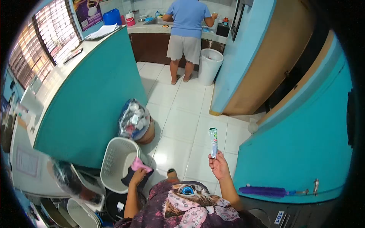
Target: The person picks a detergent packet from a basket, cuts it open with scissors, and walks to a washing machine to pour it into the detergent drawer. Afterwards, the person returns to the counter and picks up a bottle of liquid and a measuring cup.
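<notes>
My right hand point(218, 166) holds up a long, narrow green-and-white sachet point(213, 142), its lower end pinched between thumb and fingers. My left hand point(139, 175) is closed on a pink cloth point(140, 165) at the side of a white plastic basket point(110, 161). A dark cloth point(129, 178) hangs beside the same hand, over the basket's edge; whether the fingers grip it too is hidden.
Behind the basket stands a bin point(149, 131) topped with a bulging plastic bag point(134, 117). A teal counter point(87, 98) runs along the left. At the sink point(154, 22), a person point(186, 22) stands facing away near a white bin point(210, 68). An open doorway is on the right.
</notes>
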A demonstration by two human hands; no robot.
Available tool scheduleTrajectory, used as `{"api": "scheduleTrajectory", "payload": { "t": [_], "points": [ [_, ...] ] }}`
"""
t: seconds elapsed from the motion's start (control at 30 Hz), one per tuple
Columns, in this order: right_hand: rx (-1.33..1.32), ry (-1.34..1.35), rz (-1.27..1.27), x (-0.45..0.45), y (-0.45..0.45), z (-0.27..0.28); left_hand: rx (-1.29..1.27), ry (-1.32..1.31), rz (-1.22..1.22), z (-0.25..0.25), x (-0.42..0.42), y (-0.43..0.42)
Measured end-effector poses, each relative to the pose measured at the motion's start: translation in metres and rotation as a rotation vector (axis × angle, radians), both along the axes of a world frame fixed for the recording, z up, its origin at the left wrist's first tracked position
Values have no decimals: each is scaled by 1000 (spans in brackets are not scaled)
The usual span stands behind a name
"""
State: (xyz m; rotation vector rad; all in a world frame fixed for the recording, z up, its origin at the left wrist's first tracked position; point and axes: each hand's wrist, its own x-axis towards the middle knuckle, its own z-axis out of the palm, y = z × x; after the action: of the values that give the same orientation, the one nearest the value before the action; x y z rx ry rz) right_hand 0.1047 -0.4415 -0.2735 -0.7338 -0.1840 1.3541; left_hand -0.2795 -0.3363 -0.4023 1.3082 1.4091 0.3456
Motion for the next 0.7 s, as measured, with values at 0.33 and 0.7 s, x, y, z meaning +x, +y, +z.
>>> {"api": "scheduleTrajectory", "payload": {
  "t": [0.33, 0.7],
  "points": [
    [-139, 54, -150, 104, 222, -62, 158, -103, -138, 75, 190, 293],
    [-28, -24, -243, 393, 577, -71, -79, -99, 161, 31, 226, 428]
  ]
}}
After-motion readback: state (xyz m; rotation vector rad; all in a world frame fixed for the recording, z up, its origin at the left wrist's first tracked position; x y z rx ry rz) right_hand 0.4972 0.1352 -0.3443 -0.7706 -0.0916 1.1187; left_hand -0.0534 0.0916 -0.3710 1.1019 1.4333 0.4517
